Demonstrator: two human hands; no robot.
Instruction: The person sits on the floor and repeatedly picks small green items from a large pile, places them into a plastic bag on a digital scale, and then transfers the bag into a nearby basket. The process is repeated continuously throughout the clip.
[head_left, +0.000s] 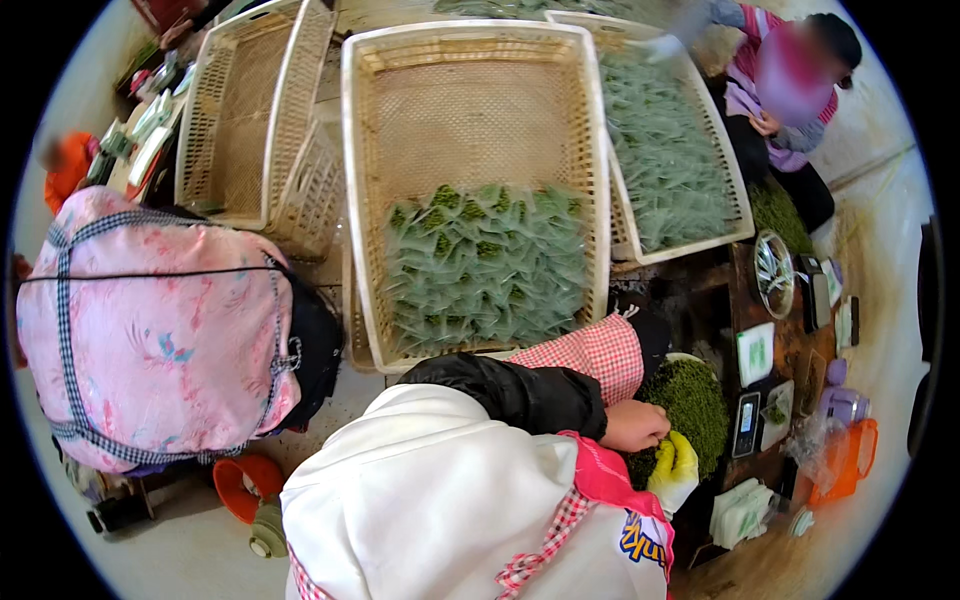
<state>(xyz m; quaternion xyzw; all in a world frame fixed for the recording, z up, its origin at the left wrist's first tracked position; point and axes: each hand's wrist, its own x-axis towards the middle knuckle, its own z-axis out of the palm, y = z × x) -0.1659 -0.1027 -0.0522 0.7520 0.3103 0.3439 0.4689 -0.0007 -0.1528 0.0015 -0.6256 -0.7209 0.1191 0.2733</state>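
My left hand (636, 426), bare below a black sleeve, has its fingers drawn together over a heap of small green plant pieces (694, 397). Right beside it is my right hand (673, 466) in a yellow-and-white glove, fingers curled, almost touching the left fingertips. Whatever lies between the fingers is too small to make out. To the right, on a dark wooden table (799, 330), are a digital scale (746, 425) with a lit display, a clear plastic tray (778, 416) holding some green pieces, and a stack of printed plastic bags (755, 354).
A large plastic crate (480, 97) holds rows of filled clear bags (487, 270). Another full crate (694, 202) stands near a co-worker (795, 82). A person in pink floral cloth (157, 330) sits at left, near a red bucket (244, 484). An orange basket (855, 461) stands at far right.
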